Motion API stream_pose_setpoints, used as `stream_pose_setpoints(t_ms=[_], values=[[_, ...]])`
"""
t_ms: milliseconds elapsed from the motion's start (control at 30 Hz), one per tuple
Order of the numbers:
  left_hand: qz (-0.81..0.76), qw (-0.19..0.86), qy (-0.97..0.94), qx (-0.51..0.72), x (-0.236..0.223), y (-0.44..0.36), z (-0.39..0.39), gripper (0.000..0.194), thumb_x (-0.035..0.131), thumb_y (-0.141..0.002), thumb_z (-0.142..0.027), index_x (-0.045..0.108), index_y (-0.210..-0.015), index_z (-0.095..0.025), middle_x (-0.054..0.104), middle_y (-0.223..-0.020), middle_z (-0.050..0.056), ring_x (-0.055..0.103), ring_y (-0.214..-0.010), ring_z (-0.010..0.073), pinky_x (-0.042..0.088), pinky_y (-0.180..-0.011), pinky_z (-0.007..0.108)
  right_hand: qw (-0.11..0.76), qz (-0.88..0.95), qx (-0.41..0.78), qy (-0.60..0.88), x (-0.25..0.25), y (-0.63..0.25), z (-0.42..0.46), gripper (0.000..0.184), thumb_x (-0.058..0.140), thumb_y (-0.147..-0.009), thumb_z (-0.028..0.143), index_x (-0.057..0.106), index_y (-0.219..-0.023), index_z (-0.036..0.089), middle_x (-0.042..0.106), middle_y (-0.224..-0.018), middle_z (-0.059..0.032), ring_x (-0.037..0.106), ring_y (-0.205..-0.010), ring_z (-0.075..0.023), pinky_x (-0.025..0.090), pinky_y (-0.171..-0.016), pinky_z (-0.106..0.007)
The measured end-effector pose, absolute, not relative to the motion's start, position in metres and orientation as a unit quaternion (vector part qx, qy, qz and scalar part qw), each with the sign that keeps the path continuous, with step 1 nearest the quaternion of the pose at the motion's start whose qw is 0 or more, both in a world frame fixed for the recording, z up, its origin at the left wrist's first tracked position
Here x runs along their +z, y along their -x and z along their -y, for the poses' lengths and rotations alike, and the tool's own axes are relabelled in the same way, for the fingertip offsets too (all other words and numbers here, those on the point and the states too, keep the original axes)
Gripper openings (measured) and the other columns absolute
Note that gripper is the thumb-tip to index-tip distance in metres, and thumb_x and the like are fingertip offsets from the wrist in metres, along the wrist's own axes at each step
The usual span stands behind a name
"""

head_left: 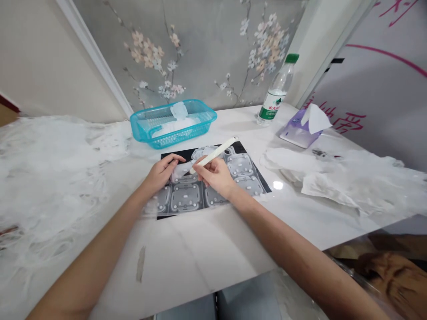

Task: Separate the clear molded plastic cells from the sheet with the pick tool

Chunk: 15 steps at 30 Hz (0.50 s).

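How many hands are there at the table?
2. The left hand is at the left side of the black board; the right hand holds a white stick over it. No others show.

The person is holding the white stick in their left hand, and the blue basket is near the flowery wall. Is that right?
Not quite: the white stick is in the right hand, not the left hand. The head view shows it. The blue basket is near the flowery wall, just as you said.
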State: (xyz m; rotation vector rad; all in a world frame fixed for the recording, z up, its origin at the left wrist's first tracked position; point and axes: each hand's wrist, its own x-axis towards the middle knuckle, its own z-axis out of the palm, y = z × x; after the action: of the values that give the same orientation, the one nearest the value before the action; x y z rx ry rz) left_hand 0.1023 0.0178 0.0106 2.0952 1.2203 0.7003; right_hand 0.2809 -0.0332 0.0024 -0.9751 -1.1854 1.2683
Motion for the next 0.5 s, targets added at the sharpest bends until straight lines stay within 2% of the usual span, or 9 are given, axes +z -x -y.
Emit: stream_pose_setpoints(t_ms=[100, 200, 300, 400, 500], values=[[-0.463, 0.337, -0.780, 0.252, 0.014, -0.102, -0.015, 0.041, 0.039, -0.087, -0.048, 0.058, -0.106, -0.017, 0.062, -0.088, 0.004, 0.049, -0.059, 0.0122, 0.039, -0.054, 0.023, 0.537, 0.494, 0.555, 0.399, 0.004, -0.281, 0.035, 0.025, 0.063, -0.070, 0.039, 0.057, -0.076, 0.016, 0.057, -0.049, 0.0039, 0.041, -0.031, -0.0062, 0.032, -0.032, -0.020], [-0.455, 0.388, -0.776, 0.202, 0.019, -0.098, -0.014, 0.048, 0.053, -0.078, -0.052, 0.057, -0.112, -0.017, 0.064, -0.087, 0.004, 0.051, -0.059, 0.0128, 0.040, -0.052, 0.022, 0.549, 0.466, 0.577, 0.386, 0.007, -0.281, 0.037, 0.030, 0.067, -0.067, 0.043, 0.059, -0.078, 0.016, 0.061, -0.054, 0.0026, 0.048, -0.035, -0.0080, 0.039, -0.035, -0.020], [-0.432, 0.394, -0.794, 0.168, 0.021, -0.093, -0.015, 0.055, 0.064, -0.071, -0.049, 0.057, -0.117, -0.019, 0.065, -0.103, 0.006, 0.057, -0.075, 0.0171, 0.045, -0.062, 0.024, 0.575, 0.440, 0.577, 0.379, 0.008, -0.281, 0.037, 0.033, 0.072, -0.062, 0.046, 0.059, -0.074, 0.018, 0.061, -0.057, 0.0019, 0.055, -0.043, -0.0099, 0.043, -0.038, -0.020], [-0.425, 0.425, -0.784, 0.155, 0.019, -0.090, -0.017, 0.064, 0.070, -0.066, -0.047, 0.052, -0.121, -0.020, 0.063, -0.112, 0.007, 0.059, -0.091, 0.0220, 0.048, -0.071, 0.027, 0.588, 0.438, 0.547, 0.404, 0.007, -0.280, 0.036, 0.035, 0.072, -0.062, 0.048, 0.057, -0.069, 0.017, 0.059, -0.054, 0.0018, 0.055, -0.041, -0.0101, 0.043, -0.038, -0.020], [-0.432, 0.448, -0.767, 0.159, 0.016, -0.090, -0.018, 0.049, 0.067, -0.068, -0.049, 0.059, -0.106, -0.018, 0.065, -0.101, 0.005, 0.060, -0.089, 0.0224, 0.048, -0.072, 0.028, 0.588, 0.454, 0.517, 0.427, 0.004, -0.279, 0.037, 0.035, 0.070, -0.066, 0.049, 0.053, -0.066, 0.018, 0.057, -0.050, 0.0029, 0.053, -0.038, -0.0097, 0.043, -0.038, -0.021]])
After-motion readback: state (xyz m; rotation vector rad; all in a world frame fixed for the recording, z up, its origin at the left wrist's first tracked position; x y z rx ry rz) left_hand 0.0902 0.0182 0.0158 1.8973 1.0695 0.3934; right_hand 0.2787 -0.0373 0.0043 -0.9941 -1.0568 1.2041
